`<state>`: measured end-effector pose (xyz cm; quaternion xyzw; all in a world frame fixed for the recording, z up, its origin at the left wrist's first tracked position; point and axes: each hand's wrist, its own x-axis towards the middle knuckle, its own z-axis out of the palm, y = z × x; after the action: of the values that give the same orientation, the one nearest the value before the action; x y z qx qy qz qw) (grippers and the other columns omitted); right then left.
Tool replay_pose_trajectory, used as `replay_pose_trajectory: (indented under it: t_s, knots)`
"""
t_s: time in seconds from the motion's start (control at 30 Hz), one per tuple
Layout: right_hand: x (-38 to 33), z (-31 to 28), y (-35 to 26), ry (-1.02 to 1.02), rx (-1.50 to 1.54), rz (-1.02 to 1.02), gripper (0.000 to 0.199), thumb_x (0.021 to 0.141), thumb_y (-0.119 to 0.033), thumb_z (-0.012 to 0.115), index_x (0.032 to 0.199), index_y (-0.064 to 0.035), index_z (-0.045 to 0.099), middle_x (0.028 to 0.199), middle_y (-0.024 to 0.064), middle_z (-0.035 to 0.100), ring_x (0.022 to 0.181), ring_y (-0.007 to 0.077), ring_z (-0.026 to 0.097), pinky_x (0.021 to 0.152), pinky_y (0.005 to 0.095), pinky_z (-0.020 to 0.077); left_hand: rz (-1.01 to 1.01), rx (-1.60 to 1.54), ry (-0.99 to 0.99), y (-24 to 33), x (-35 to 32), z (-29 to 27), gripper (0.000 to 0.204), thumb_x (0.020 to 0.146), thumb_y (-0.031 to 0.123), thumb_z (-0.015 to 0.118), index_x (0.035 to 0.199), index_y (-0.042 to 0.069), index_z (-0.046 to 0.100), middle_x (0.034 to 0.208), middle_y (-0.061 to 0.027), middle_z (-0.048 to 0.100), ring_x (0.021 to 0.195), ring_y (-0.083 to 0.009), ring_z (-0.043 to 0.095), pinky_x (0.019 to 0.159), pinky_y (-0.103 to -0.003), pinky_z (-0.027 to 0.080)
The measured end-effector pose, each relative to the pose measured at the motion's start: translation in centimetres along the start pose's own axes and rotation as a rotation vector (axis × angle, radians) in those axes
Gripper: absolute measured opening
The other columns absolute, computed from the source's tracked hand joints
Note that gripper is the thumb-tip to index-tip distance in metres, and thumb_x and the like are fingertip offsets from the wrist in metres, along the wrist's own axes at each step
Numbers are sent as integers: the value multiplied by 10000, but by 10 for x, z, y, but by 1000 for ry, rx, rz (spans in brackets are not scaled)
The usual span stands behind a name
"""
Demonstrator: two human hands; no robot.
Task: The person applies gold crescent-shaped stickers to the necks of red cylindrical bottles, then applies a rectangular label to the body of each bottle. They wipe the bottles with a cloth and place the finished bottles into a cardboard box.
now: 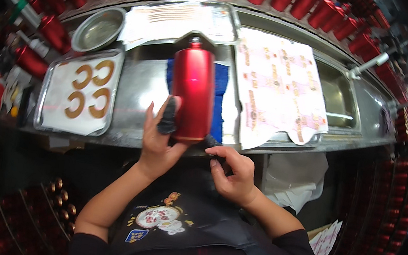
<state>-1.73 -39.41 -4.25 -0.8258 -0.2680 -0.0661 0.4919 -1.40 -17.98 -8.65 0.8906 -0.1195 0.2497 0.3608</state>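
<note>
Left hand (pixel 157 139) gripping the lower end of a glossy red metal bottle (pixel 191 92) lying over a blue cloth (pixel 221 86) on the steel bench (pixel 139 88); right hand (pixel 234 173) pinching closed at the bottle's base, beside a tray of brown ring-shaped stickers (pixel 81 91)

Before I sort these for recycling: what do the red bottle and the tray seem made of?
The red bottle looks like metal with a glossy red coat; light streaks run down its side. The tray looks like bare steel, its rim grey and shiny. Neither is certain.
</note>
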Motion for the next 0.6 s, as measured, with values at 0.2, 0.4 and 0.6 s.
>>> replay_pose_trajectory:
  t_s: [0.2, 0.4, 0.6]
  knots:
    - [55, -84, 82, 181, -397, 134, 200, 868, -48, 701, 1058, -65, 763, 813, 83, 725, 539, 93, 556, 517, 255, 429, -53, -142, -17, -2, -6, 0, 921, 755, 117, 868, 1515, -60, 379, 1532, -210, 492, 1395, -405, 480, 1218, -554, 225]
    - [152, -230, 244, 431, -968, 439, 289, 848, -130, 591, 1075, -97, 767, 1045, 210, 726, 1018, 393, 684, 899, 463, 536, -176, -222, -27, 0, -10, -1, 989, 705, 106, 917, 1523, -60, 386, 1512, -209, 506, 1414, -433, 426, 1186, -503, 304]
    - [128, -349, 372, 485, -896, 895, 308, 781, -220, 643, 998, -54, 783, 1053, 222, 741, 1031, 397, 704, 913, 445, 545, -149, -148, -70, 4, -5, -9, 974, 736, 109, 901, 1534, -56, 367, 1503, -208, 513, 1372, -360, 501, 1164, -444, 355]
